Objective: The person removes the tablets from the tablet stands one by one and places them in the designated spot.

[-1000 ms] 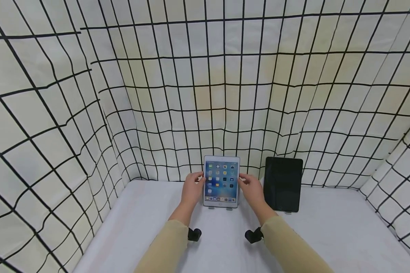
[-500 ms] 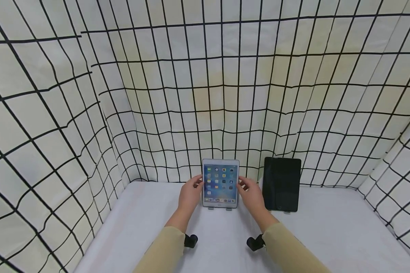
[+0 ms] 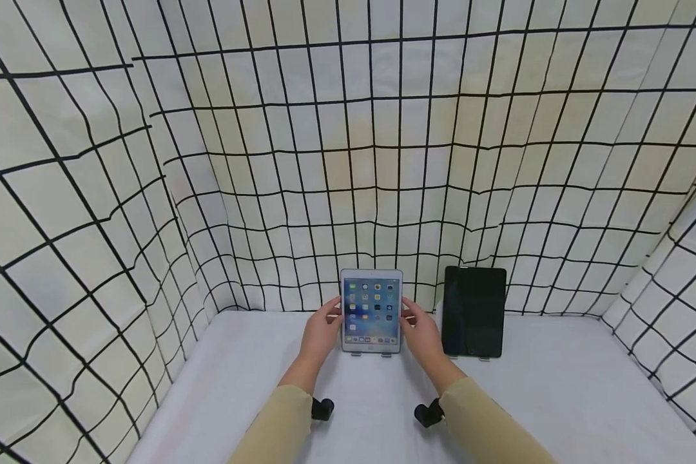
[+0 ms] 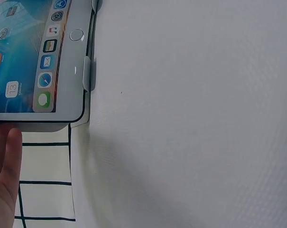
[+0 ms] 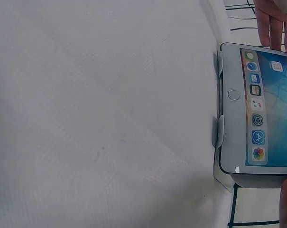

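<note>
A white tablet (image 3: 372,311) with a lit screen of app icons stands upright in a stand on the white-covered table. Two small grey stand lips (image 4: 87,73) catch its lower edge. My left hand (image 3: 320,330) holds the tablet's left side, its fingers reaching to the edge and partly behind. On the opposite side my right hand (image 3: 422,332) grips the right edge, thumb toward the front. The left wrist view shows fingers (image 4: 11,154) against the tablet's side. In the right wrist view only part of my right hand is visible at the lower right.
To the right, a black tablet (image 3: 474,312) with a dark screen leans in a similar stand, close to my right hand. Behind rises a white wall (image 3: 301,212) with a black grid. White cloth (image 3: 377,406) covers the tabletop. Black wrist mounts (image 3: 323,409) sit below my sleeves.
The white tablet's tilt has changed: its top edge sits lower and looks slightly wider than one second ago. Both hands have stayed at its sides. The head view has shifted slightly.
</note>
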The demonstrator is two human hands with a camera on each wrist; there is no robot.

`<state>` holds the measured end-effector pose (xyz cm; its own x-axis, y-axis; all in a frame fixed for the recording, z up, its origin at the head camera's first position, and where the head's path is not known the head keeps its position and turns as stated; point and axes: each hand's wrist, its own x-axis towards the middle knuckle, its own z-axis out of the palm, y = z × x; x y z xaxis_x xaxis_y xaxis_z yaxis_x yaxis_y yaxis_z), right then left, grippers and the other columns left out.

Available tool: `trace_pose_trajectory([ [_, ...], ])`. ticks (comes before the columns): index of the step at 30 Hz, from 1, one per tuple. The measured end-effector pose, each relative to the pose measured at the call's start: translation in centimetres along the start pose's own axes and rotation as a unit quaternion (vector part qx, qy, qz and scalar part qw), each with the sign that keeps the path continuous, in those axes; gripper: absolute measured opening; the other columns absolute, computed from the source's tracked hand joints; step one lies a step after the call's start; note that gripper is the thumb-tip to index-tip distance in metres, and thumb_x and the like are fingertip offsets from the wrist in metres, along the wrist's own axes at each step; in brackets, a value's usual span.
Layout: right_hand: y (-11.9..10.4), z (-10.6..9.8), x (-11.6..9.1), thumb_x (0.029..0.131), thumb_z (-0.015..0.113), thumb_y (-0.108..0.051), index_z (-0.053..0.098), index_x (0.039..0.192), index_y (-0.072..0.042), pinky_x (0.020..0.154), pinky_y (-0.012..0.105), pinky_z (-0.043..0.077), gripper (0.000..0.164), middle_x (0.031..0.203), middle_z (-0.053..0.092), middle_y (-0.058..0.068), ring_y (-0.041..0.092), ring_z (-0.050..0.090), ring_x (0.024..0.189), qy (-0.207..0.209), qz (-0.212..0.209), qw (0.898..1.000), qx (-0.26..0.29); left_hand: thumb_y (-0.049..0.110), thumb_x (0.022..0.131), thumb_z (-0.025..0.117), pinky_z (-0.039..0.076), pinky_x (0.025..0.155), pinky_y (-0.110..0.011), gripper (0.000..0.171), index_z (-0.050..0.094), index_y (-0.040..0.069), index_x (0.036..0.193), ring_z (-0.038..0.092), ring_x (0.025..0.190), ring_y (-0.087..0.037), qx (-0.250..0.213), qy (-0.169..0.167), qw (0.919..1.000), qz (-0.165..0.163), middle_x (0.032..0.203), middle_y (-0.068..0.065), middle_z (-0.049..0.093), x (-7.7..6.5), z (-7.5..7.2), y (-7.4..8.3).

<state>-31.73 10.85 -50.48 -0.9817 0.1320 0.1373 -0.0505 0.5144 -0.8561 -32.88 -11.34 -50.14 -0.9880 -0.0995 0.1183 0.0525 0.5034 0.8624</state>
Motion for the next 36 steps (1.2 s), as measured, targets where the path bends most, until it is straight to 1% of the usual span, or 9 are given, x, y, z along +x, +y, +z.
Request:
trace_pose_trajectory([
  [4, 0.0, 0.0, 0.1, 0.099, 0.06, -0.012, 0.048, 0.148, -0.021, 0.087, 0.039, 0.056, 0.051, 0.115, 0.065, 0.007, 0.023, 0.06, 0.103, -0.003, 0.001, 1.0, 0.007, 0.014, 0.099, 0.061, 0.056, 0.085, -0.037, 0.048, 0.052, 0.024, 0.145, 0.062, 0.107, -0.022, -0.016, -0.006, 0.9998, 0.004, 0.118, -0.004, 0.064, -0.1, 0.0, 0.0],
  [9, 0.0, -0.1, 0.1, 0.1, 0.06, -0.013, 0.048, 0.147, -0.021, 0.088, 0.039, 0.056, 0.05, 0.115, 0.064, 0.007, 0.023, 0.06, 0.103, -0.004, 0.002, 1.0, 0.018, 0.013, 0.099, 0.061, 0.056, 0.083, -0.033, 0.048, 0.051, 0.024, 0.146, 0.061, 0.105, -0.02, -0.028, -0.003, 0.9996, 0.009, 0.117, -0.004, 0.064, -0.2, 0.0, 0.1],
  [16, -0.2, -0.1, -0.3, 0.1, 0.06, -0.011, 0.049, 0.147, -0.019, 0.089, 0.041, 0.055, 0.049, 0.115, 0.064, 0.007, 0.023, 0.059, 0.105, 0.003, -0.008, 1.0, 0.025, 0.012, 0.1, 0.059, 0.057, 0.082, -0.032, 0.05, 0.05, 0.028, 0.146, 0.061, 0.104, -0.019, -0.045, 0.0, 0.999, 0.003, 0.118, -0.004, 0.064, -0.6, -0.1, 0.2],
  [25, -0.3, -0.5, -0.4, 0.099, 0.06, -0.011, 0.05, 0.146, -0.018, 0.089, 0.041, 0.055, 0.048, 0.115, 0.064, 0.009, 0.025, 0.059, 0.106, -0.006, -0.019, 0.999, 0.035, 0.012, 0.1, 0.06, 0.057, 0.082, -0.031, 0.052, 0.049, 0.031, 0.147, 0.061, 0.102, -0.019, -0.048, 0.004, 0.9988, 0.001, 0.116, -0.004, 0.063, -0.6, -0.1, 0.3],
  [30, -0.1, -0.9, -0.5, 0.099, 0.06, -0.011, 0.049, 0.147, -0.02, 0.089, 0.04, 0.055, 0.05, 0.115, 0.063, 0.008, 0.024, 0.059, 0.105, -0.011, -0.019, 0.999, 0.042, 0.011, 0.099, 0.06, 0.057, 0.08, -0.031, 0.053, 0.049, 0.032, 0.147, 0.061, 0.099, -0.018, -0.053, 0.003, 0.9986, 0.001, 0.115, -0.004, 0.063, -0.8, -0.1, 0.5],
  [36, 0.1, -1.2, -0.8, 0.099, 0.06, -0.01, 0.045, 0.15, -0.023, 0.088, 0.038, 0.056, 0.054, 0.115, 0.062, 0.008, 0.023, 0.061, 0.104, -0.023, -0.017, 0.998, 0.058, 0.01, 0.098, 0.061, 0.057, 0.077, -0.03, 0.055, 0.048, 0.032, 0.147, 0.059, 0.094, -0.016, -0.045, 0.0, 0.999, 0.003, 0.113, -0.003, 0.062, -1.1, -0.3, 0.8],
])
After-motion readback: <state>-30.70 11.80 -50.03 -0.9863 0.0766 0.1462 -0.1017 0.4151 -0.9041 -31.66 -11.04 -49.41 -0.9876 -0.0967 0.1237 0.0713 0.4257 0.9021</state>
